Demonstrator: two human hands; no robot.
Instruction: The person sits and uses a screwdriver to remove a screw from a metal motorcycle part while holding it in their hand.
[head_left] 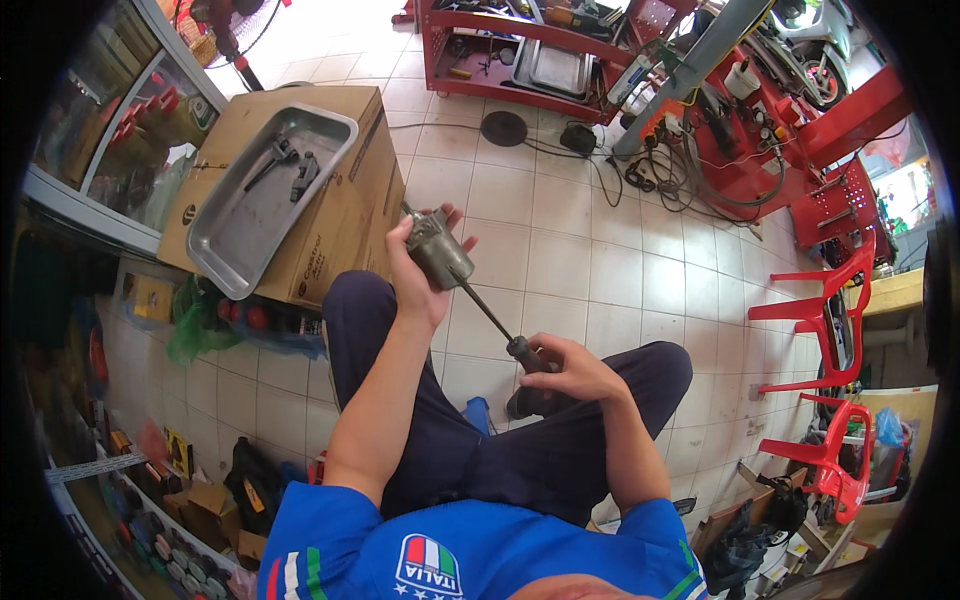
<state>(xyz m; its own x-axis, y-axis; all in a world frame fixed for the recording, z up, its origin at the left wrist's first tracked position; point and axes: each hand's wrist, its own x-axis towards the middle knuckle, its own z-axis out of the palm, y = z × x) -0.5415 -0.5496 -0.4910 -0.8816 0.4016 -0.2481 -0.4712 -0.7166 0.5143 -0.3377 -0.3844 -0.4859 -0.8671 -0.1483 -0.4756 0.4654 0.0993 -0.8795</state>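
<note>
My left hand (412, 283) is wrapped round a dull grey metal cylinder (440, 255) that looks like a small motor, held up in front of my knees. A long thin dark shaft runs from its near end to the black handle of a screwdriver (519, 348). Gripping that handle is my right hand (578, 372), above my right leg. The screwdriver's tip meets the cylinder's lower end; whether it sits in a screw is too small to tell. Fingers of the left hand hide part of the cylinder.
At the left, a metal tray (240, 225) with black parts (283, 165) lies on a cardboard box (345, 225). A red tool cart (500, 88) stands at the far side. Cables (670, 180) and a black disc (503, 129) lie on the tiles. Red chairs (825, 320) stand right.
</note>
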